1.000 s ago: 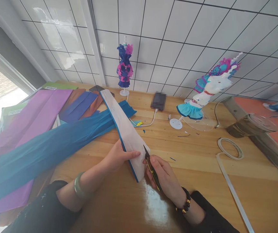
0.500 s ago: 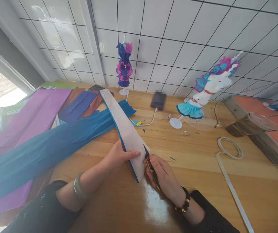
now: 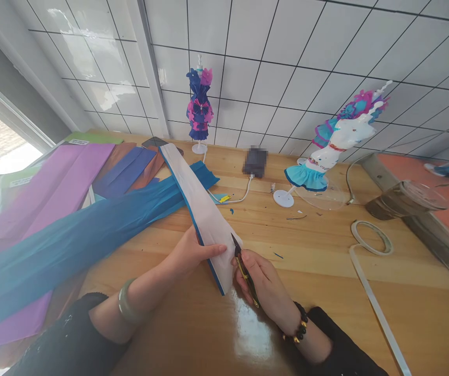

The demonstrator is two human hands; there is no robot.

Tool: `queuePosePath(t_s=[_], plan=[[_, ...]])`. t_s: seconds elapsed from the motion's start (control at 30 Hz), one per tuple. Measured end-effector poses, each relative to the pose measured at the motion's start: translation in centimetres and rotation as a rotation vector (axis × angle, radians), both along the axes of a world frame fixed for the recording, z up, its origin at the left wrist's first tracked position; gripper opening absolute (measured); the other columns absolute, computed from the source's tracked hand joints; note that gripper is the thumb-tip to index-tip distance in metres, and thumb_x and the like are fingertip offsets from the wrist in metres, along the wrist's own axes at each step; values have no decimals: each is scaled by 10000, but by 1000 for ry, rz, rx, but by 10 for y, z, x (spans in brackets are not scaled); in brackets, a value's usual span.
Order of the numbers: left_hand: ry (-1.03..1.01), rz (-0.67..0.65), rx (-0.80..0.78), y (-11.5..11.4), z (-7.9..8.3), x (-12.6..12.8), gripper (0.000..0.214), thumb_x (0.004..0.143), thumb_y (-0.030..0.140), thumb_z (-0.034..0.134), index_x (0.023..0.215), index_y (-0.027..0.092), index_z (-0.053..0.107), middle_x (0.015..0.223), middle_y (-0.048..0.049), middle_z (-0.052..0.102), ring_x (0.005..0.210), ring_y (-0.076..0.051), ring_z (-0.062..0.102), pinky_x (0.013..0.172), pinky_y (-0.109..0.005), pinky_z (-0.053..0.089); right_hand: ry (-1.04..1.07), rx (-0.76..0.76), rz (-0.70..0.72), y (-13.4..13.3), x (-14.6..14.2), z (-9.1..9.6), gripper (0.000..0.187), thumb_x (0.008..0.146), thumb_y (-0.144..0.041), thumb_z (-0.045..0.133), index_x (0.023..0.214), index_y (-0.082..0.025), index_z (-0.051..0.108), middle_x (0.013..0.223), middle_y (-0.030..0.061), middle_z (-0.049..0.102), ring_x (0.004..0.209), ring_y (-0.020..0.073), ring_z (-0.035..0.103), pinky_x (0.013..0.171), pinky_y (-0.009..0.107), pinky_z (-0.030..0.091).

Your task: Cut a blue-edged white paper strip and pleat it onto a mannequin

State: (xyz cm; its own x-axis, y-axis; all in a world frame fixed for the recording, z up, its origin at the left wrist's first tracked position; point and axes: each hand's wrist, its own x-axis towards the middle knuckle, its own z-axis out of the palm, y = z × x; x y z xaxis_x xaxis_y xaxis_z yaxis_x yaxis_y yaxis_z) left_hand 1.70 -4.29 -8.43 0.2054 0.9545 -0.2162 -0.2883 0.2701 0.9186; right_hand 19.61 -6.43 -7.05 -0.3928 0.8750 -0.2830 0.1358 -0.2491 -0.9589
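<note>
My left hand pinches a long white paper strip near its lower end, thumb on top and fingers beneath. Blue paper shows along the strip's left edge. My right hand grips a pair of thread snips with dark pointed blades and a black-and-gold handle. The blade tips lie over the strip's right edge; whether they cut into it I cannot tell. Under the strip's far part lies a crinkled blue crepe paper length, stretching to the lower left.
Purple paper sheets and a folded blue-violet piece lie left. Dressed miniature mannequins stand by the tiled wall. A dark box with a white cable, a tape roll and a brown cup are farther right.
</note>
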Motion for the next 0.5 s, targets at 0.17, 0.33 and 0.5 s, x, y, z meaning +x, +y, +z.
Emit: queuePosePath(t_s=[0.17,0.33,0.5], plan=[[7,-5,4,0,0,0,452,649,253,771,1034,112,580,955,-126,692,872,-250,643,788,-370,511,1,5,-3,0,1,-1,413,929,-511,321,749,-178,485,455,-71,447,345,58,369,391,189,334],[3,-19,9,0,-1,0,424,657,251,766,1020,116,593,941,-121,698,861,-247,646,781,-361,513,6,-9,-2,0,1,-2,414,927,-511,327,714,-185,469,437,-73,433,340,60,360,381,188,323],[-12,-44,30,-1,-2,-1,393,673,251,753,1013,125,601,942,-109,698,860,-243,644,782,-360,512,7,-2,-2,1,1,-2,391,921,-512,342,743,-187,469,440,-80,427,332,59,352,370,185,312]])
